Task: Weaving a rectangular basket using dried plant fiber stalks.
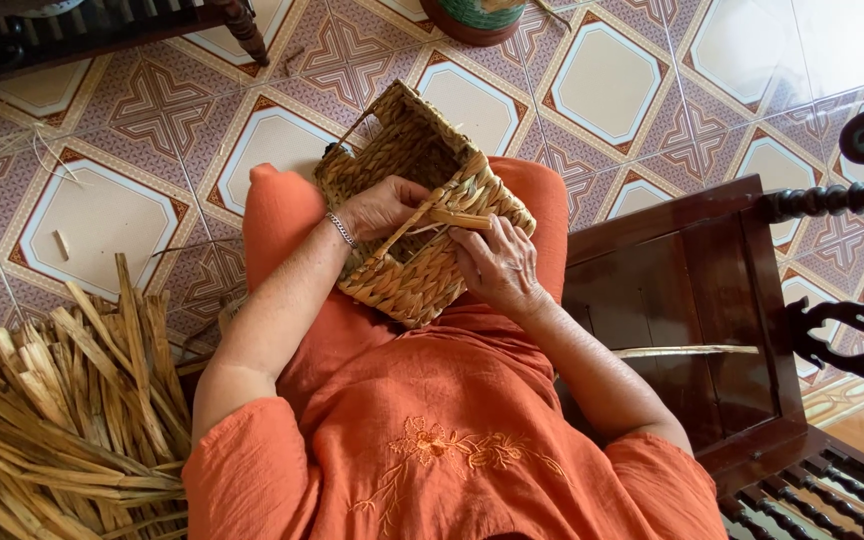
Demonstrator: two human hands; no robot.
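Note:
A woven straw basket [399, 150], rectangular and tan, rests on my lap over my orange trousers. My left hand [380, 207], with a silver bracelet at the wrist, grips the basket's near rim and pinches a flat straw strand. My right hand [497, 262] lies on the basket's right edge, fingers closed on the same pale strand [458, 218], which runs across the rim between both hands.
A heap of dried straw strips [62, 410] lies on the floor at the left. I sit on a dark wooden bench [712, 300] with carved arms at the right; one loose strip [687, 351] lies on its seat. Patterned floor tiles [102, 215] spread ahead, with a round pot [472, 18] at top.

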